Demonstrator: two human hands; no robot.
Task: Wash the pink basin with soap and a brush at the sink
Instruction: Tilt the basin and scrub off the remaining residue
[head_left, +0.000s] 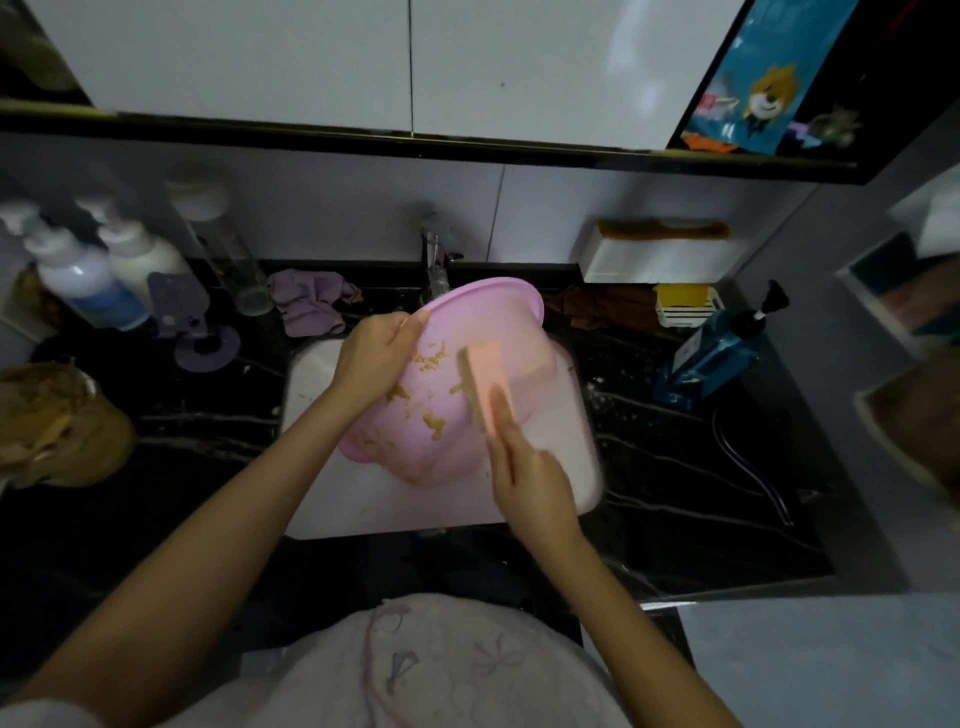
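Observation:
The pink basin (483, 332) stands tilted on its edge in the white sink (317, 374), its inside facing me and smeared with yellow-brown lumps. My left hand (374, 353) grips the basin's left rim, thumb over the edge. My right hand (530, 478) holds a pink brush with a pale wooden back (480, 384), which lies against the inside of the basin. The tap (435, 260) stands behind the basin at the back of the sink.
On the dark counter, white pump bottles (78, 280), a purple cloth (311, 301) and a brown bag (52, 421) lie left of the sink. A blue pump bottle (717, 353), a brown cloth (602, 306) and a white box (660, 254) are on the right.

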